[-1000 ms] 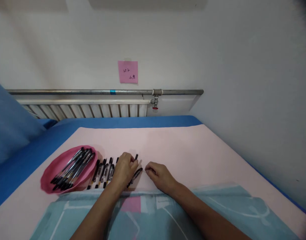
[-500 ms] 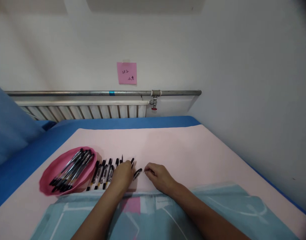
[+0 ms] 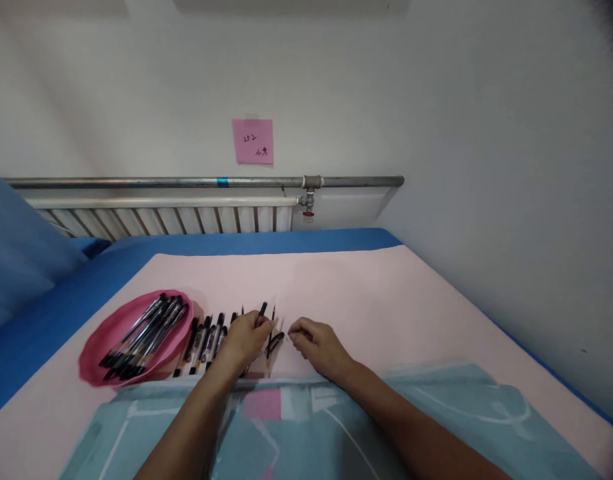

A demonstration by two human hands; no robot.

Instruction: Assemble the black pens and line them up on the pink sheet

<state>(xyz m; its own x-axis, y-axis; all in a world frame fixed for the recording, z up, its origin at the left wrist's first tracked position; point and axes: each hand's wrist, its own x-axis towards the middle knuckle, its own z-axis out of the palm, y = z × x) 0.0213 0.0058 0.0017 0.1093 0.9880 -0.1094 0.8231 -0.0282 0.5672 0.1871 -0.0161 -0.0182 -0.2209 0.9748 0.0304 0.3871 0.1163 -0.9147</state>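
My left hand (image 3: pixel 249 339) is closed, its thumb and fingers pinching a pen barrel (image 3: pixel 263 309) whose black end sticks up past the fingertips. Just right of it, a thin pen refill (image 3: pixel 273 320) lies on the pink cloth, beside a black pen cap (image 3: pixel 277 341). My right hand (image 3: pixel 320 348) rests with curled fingers to the right of the cap; whatever it may hold is hidden. Left of my left hand lies a row of pen parts (image 3: pixel 206 343), barrels, caps and refills side by side, partly covered by that hand.
A pink oval basket (image 3: pixel 93 353) with several pens (image 3: pixel 149 337) stands at the left. Pink cloth (image 3: pixel 361 293) covers the blue-edged table. A teal patterned cloth (image 3: pixel 436 407) lies along the near side. Behind are a radiator (image 3: pixel 186 220) and a pipe (image 3: pixel 161 183).
My left hand has shifted slightly up and right, with the black end of the barrel higher. The refill beside the cap now shows clear of the hand. My right hand has hardly moved.
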